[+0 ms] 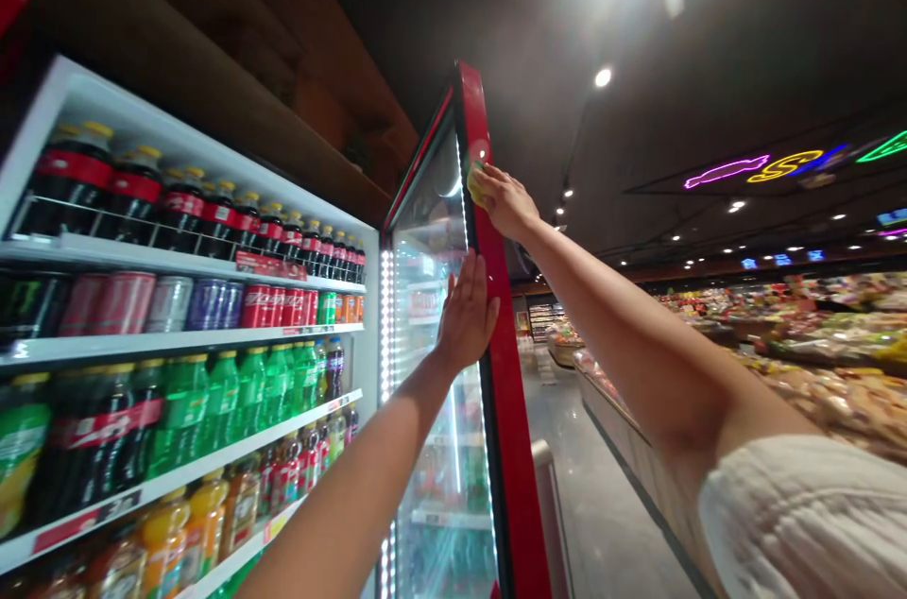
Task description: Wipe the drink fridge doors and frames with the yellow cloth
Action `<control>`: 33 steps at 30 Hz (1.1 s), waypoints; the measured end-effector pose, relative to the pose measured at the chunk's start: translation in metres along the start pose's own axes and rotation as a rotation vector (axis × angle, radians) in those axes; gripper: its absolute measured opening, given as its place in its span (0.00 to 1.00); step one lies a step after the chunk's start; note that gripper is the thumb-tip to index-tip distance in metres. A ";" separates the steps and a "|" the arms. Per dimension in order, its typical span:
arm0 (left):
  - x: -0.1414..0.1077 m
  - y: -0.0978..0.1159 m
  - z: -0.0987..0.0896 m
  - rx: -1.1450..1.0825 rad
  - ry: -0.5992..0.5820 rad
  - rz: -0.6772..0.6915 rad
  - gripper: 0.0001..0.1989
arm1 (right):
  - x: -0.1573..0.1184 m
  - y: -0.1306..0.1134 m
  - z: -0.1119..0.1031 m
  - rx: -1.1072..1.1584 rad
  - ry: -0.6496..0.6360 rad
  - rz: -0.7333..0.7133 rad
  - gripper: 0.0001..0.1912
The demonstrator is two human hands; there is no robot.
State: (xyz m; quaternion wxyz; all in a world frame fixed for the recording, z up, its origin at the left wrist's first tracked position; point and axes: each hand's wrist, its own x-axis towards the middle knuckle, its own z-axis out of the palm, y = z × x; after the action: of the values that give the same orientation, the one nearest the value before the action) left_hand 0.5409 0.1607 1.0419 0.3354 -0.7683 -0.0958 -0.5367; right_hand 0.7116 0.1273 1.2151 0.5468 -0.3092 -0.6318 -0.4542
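A tall glass cooler door (506, 429) with a red frame stands swung open in front of me. My left hand (468, 316) lies flat against the inner edge of the frame, fingers stretched upward. Higher up, my right hand (506, 202) presses a yellow-green cloth (479, 187) to the red frame near its top. Part of the cloth is hidden under the fingers. Strips of white light run along the door's inner edge and the cooler's side.
To the left, the drinks cooler's shelves (177, 486) hold rows of cola bottles (134, 188), cans (273, 306) and green bottles (223, 386). A wooden ledge (283, 122) juts out above. On the right are an aisle floor (609, 457) and produce displays (814, 391).
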 end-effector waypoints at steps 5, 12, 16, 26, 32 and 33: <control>-0.002 0.001 -0.003 -0.024 0.007 0.001 0.35 | -0.007 -0.006 0.001 0.064 -0.013 0.034 0.30; 0.004 0.006 0.016 -0.049 0.012 -0.007 0.35 | -0.062 -0.005 -0.021 0.169 -0.067 0.031 0.28; 0.013 0.011 0.036 -0.071 -0.021 -0.032 0.37 | -0.106 -0.002 -0.034 0.195 -0.111 0.082 0.28; -0.104 0.068 0.055 -0.054 -0.260 0.049 0.39 | -0.251 -0.042 -0.073 0.031 -0.382 0.159 0.31; -0.205 0.112 0.059 -0.029 -0.393 0.002 0.40 | -0.351 -0.098 -0.079 0.028 -0.430 0.264 0.26; -0.220 0.120 0.059 -0.025 -0.417 -0.005 0.41 | -0.368 -0.108 -0.079 0.029 -0.436 0.280 0.27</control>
State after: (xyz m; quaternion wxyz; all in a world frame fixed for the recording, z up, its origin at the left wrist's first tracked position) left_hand 0.5571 0.1535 0.7849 0.2978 -0.8665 -0.1583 -0.3681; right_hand 0.7261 0.0516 0.8311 0.4597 -0.4764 -0.6922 -0.2874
